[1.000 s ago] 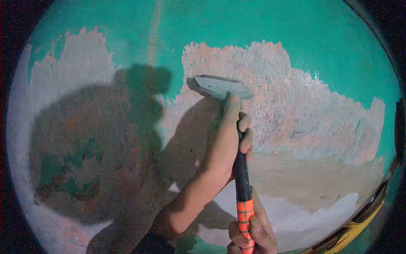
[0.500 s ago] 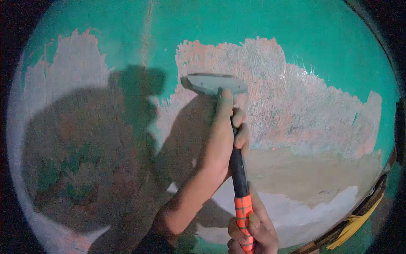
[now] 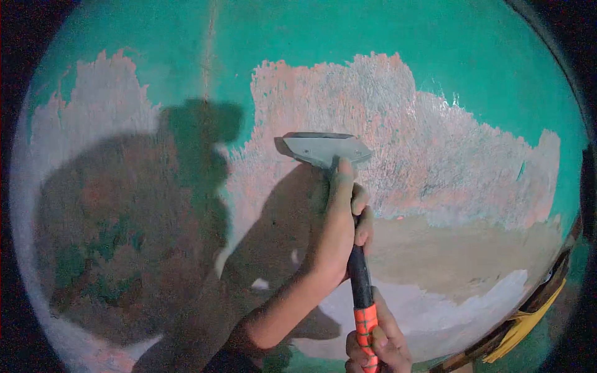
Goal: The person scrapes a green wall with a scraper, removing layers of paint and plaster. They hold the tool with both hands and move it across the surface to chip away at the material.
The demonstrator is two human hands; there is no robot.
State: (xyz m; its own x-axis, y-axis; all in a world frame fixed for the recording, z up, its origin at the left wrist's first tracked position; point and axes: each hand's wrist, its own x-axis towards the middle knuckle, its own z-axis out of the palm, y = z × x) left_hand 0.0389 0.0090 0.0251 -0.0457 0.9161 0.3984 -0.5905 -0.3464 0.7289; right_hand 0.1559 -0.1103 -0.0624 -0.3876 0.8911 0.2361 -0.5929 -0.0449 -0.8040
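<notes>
Together, our left fingers (image 3: pixel 359 199) curl closed round the black shaft (image 3: pixel 359 273) and our right fingers (image 3: pixel 388 334) round the orange grip (image 3: pixel 365 316), likely the surest holds on this seemingly stiff, light scraper (image 3: pixel 323 149) before the part-stripped wall (image 3: pixel 348 93).

Apparently a room under renovation: green-painted wall (image 3: pixel 497 50), large rough patches (image 3: pixel 336 93), long-handled scraper (image 3: pixel 320 150).

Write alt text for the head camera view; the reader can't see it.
A left hand grips a scraper near its wide grey head, and the right hand holds the orange grip lower down. The head is over a ragged pale patch on a green wall, with a large dark shadow falling across the left side.
</notes>
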